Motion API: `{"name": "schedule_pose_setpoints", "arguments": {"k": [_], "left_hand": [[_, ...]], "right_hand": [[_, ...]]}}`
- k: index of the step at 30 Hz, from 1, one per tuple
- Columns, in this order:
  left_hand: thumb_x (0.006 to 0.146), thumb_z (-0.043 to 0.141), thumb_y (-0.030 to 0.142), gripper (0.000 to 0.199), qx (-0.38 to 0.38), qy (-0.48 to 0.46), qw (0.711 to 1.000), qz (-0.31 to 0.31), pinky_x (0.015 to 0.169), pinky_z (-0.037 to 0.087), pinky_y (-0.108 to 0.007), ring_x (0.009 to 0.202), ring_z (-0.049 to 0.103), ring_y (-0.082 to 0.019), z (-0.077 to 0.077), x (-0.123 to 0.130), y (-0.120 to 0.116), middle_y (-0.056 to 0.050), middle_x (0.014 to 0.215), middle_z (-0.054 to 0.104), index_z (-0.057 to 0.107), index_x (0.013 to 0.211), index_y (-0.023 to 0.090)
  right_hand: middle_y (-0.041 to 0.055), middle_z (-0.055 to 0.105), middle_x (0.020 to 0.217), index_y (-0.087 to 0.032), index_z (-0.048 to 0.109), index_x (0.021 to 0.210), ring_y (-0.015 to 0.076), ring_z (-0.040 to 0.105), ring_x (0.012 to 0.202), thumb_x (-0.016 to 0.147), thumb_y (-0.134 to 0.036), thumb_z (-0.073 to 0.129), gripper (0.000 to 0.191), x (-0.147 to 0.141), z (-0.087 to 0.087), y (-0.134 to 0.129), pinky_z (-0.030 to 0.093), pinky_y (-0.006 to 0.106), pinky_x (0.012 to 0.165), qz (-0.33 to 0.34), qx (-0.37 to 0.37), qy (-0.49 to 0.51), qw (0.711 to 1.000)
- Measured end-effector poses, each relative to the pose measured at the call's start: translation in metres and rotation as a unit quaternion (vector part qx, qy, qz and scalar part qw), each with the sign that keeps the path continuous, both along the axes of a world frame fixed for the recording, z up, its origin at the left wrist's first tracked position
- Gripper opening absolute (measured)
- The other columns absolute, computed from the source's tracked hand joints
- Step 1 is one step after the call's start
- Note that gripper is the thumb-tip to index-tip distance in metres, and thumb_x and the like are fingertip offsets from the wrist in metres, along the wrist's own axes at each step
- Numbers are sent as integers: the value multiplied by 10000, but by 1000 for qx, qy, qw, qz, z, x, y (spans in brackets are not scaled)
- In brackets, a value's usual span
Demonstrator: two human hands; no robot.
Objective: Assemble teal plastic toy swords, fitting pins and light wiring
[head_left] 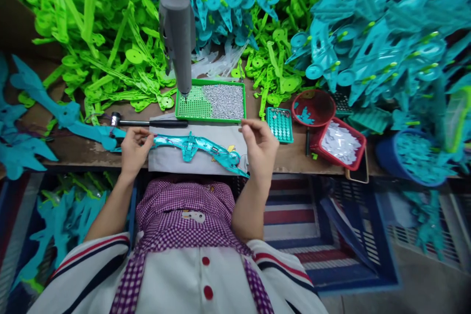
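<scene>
A long translucent teal plastic part (189,146), shaped like a bow half with small fittings inside, lies on a grey cloth (165,163) at the table's front edge. At its left end, my left hand (134,152) is closed, thumb and fingers pinching the tip. My right hand (260,152) is raised just beyond the part's right end, its thumb and fingertips drawn together. Whatever sits between those fingertips is too small to make out. Behind the part, a black-handled hammer (150,122) lies with its metal head to the left. A grey electric screwdriver (178,39) hangs above, tip down.
A green tray (179,117) of small screws stands behind the cloth. To the right are a teal tray (279,125), a red bowl (320,103), a red basket (362,144) of white pieces and a blue bucket (390,157). Green parts (121,59) and teal parts (382,39) are heaped behind.
</scene>
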State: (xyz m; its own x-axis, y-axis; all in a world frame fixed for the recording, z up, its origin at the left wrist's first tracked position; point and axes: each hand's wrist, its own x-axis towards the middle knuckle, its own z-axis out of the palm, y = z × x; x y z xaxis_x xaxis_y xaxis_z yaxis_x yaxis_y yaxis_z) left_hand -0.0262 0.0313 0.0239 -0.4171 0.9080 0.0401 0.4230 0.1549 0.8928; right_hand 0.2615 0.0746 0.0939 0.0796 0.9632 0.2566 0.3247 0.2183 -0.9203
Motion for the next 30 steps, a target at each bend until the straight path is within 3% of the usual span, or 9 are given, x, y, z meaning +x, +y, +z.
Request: {"name": "schedule_pose_setpoints", "arguments": {"k": [3, 5, 8, 12, 16, 20, 25, 28, 30], "left_hand": [[763, 599, 298, 140, -10, 44, 998, -38, 670, 529, -263, 700, 646, -142, 5, 7, 3, -18, 812, 682, 556, 851, 198], [769, 586, 291, 123, -6, 99, 994, -44, 689, 525, -273, 699, 645, -147, 9, 8, 3, -18, 810, 692, 594, 847, 196], [783, 579, 294, 143, -6, 148, 989, -22, 694, 519, -282, 709, 650, -158, 10, 2, -1, -25, 818, 705, 623, 874, 194], [789, 580, 302, 148, -27, 151, 988, -26, 664, 508, -267, 686, 643, -151, 4, -6, -7, -15, 806, 707, 631, 883, 199], [796, 574, 311, 149, -27, 152, 987, -48, 656, 506, -260, 668, 637, -143, 2, -2, -5, -7, 812, 708, 629, 884, 204], [810, 560, 300, 139, -18, 161, 984, -78, 687, 513, -268, 690, 642, -150, 6, 11, -3, -11, 818, 710, 631, 884, 206], [813, 551, 285, 131, -13, 150, 983, -109, 717, 506, -287, 727, 635, -160, 7, 21, -3, -15, 838, 708, 641, 864, 204], [817, 528, 279, 140, -6, 102, 992, -72, 726, 513, -302, 753, 634, -168, 5, 14, 3, -8, 836, 681, 627, 886, 207], [846, 461, 275, 183, -6, 75, 996, -43, 662, 516, -297, 715, 630, -166, 4, 5, 9, -5, 793, 649, 606, 932, 204]], "right_hand": [[28, 656, 1010, -246, 651, 1035, 160, 618, 942, 936, -461, 485, 289, -15, 17, 18, 511, 357, 875, 8, 30, 21, 999], [27, 665, 969, -236, 656, 964, 164, 612, 920, 926, -467, 503, 280, -13, 15, 20, 503, 349, 870, 37, 23, -23, 999], [45, 679, 904, -216, 660, 855, 190, 614, 895, 899, -450, 546, 264, 12, -12, 3, 491, 357, 866, 101, -56, -140, 983], [82, 682, 976, -203, 673, 941, 231, 635, 931, 891, -390, 543, 233, 56, -56, -35, 477, 390, 872, 98, -186, -258, 943], [88, 670, 1009, -211, 654, 943, 238, 627, 970, 877, -334, 547, 176, 66, -73, -50, 468, 394, 894, 90, -183, -286, 936], [63, 675, 889, -216, 601, 814, 221, 636, 890, 863, -312, 526, 131, 70, -62, -46, 480, 363, 837, 82, -188, -251, 946], [20, 691, 791, -208, 588, 912, 172, 655, 730, 835, -394, 585, 202, 68, -36, -35, 511, 322, 698, 82, -215, -106, 967], [-22, 663, 714, -220, 573, 943, 132, 630, 632, 779, -454, 645, 295, 31, -37, -19, 521, 289, 630, 158, -215, 53, 962], [-35, 646, 688, -224, 570, 916, 121, 622, 604, 749, -492, 650, 326, -8, -46, -5, 522, 276, 605, 191, -214, 92, 954]]}}
